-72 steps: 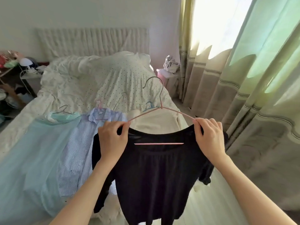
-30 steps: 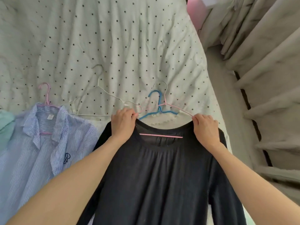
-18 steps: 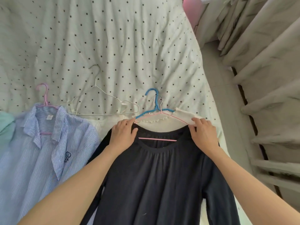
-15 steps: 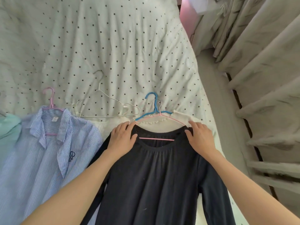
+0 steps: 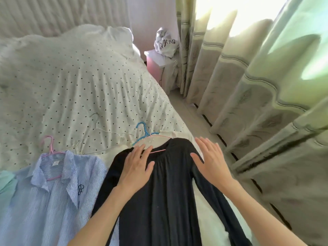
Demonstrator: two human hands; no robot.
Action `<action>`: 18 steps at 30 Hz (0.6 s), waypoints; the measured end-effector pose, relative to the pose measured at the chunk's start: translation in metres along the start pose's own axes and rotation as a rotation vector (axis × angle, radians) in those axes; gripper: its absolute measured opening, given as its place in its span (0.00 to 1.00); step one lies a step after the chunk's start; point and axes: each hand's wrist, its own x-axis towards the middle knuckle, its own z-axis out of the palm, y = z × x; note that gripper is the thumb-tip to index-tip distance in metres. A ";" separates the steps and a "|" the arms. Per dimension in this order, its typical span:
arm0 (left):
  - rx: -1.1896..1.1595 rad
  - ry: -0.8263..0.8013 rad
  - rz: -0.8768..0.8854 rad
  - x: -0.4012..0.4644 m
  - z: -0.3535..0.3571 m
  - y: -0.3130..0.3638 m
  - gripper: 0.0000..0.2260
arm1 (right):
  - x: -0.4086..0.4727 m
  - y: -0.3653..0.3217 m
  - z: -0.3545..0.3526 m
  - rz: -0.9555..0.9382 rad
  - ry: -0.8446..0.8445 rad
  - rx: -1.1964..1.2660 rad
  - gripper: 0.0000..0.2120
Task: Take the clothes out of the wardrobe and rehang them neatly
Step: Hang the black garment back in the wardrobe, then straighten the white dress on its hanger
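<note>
From the head camera, a black top (image 5: pixel 159 197) lies flat on the bed (image 5: pixel 85 86), at about 6 o'clock in the picture. A thin pink hanger (image 5: pixel 156 151) sits inside its neck. The left hand (image 5: pixel 136 167) rests flat on the top near the neck, fingers straight and spread, holding nothing. The right hand (image 5: pixel 210 160) is at about 4 o'clock from the neck, over the top's shoulder, fingers straight and spread wide, holding nothing too; I cannot tell if it touches the cloth. Just past the black top, at 12 o'clock from it, a white garment (image 5: pixel 159 139) lies on a blue hanger (image 5: pixel 144 129), partly under the black top. At 9 o'clock from the black top lies a blue striped shirt (image 5: pixel 49 196) on its own pink hanger (image 5: pixel 50 148). A bare white hanger (image 5: pixel 104 134) lies on the dotted bed cover between the two. A bit of mint green cloth (image 5: pixel 6 181) peeks in at the left edge. Curtains (image 5: pixel 257 86) hang at 3 o'clock, and a white bag (image 5: pixel 166 43) sits on a pink stand (image 5: pixel 154 66) at 1 o'clock.
</note>
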 end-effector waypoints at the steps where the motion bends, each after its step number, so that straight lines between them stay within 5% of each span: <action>1: -0.019 -0.013 0.022 -0.007 -0.004 0.010 0.26 | -0.024 -0.002 -0.008 0.042 0.042 0.006 0.26; 18: -0.212 -0.277 1.043 -0.197 0.008 0.303 0.25 | -0.469 0.000 -0.108 0.871 0.578 -0.183 0.29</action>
